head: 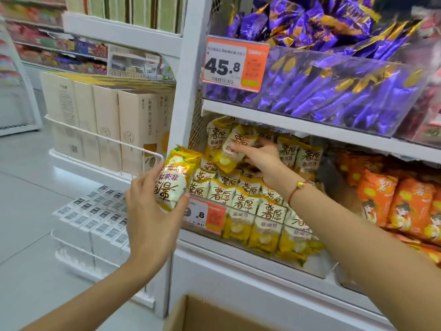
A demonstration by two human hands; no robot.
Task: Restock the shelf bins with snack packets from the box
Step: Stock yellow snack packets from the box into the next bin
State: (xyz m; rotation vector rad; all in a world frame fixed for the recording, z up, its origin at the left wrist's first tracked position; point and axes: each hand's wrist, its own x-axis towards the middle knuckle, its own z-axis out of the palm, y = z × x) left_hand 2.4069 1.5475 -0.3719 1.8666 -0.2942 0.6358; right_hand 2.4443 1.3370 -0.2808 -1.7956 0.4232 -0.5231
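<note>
- Two yellow packets are in your grasp in the head view, the only view there is. Your left hand (152,211) has its fingers curled round one upside-down packet (175,179), held outside the shelf, just left of the white upright post (183,91).
- Your right hand (262,161) is already inside the yellow bin (310,266), fingertips pinching a second packet (232,149) high on the heap, near the bin's back left corner.
- The held packet's long axis runs roughly up and down, printing inverted; the bin's stacked packets (248,199) lie to its right and slightly back, so I judge you will need to carry it rightward past the post and probably turn it over.
- Your left hand is the nearer one to the open front corner, by the orange price tag (207,216).
- Standing in the way: the post, the tag, and your own right forearm crossing the bin.
- Nearby: orange packets (393,201) in the bin alongside, purple packets (334,87) on the shelf above, and the cardboard box (181,316) below, its contents hidden.
</note>
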